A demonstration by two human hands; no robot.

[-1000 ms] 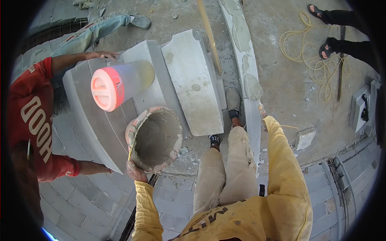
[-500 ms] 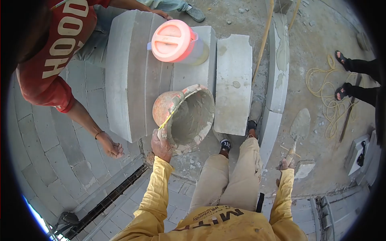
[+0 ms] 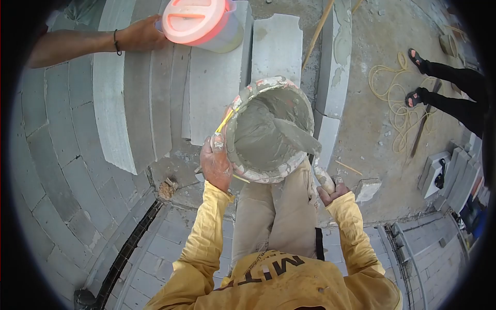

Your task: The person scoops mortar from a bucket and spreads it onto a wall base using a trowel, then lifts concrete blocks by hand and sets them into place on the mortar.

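Note:
My left hand (image 3: pixel 216 164) grips the rim and yellow handle of a mortar-caked bucket (image 3: pixel 241 160), which is tipped so its mouth faces me. Wet grey mortar (image 3: pixel 258 129) fills the lower part of it. In my right hand (image 3: pixel 333 192) is the handle of a trowel (image 3: pixel 297 135), my fingers wrapped round it. The trowel's blade lies inside the bucket, against the mortar, its tip pointing left. Left of my left hand, a co-worker's hand (image 3: pixel 144 35) holds a clear pitcher with a pink lid (image 3: pixel 194 20) above the blocks.
Large pale blocks (image 3: pixel 217 93) lie beyond the bucket. A low block wall (image 3: pixel 336 62) runs along the right. Farther right, another person's legs (image 3: pixel 454 103) stand by a coiled yellow rope (image 3: pixel 385 93). A block piece (image 3: pixel 368 189) lies beside my right hand.
The bucket has moved right and closer to me, in my left hand. My right hand has brought the trowel from the right into the bucket. The co-worker's hand has taken hold of the pitcher.

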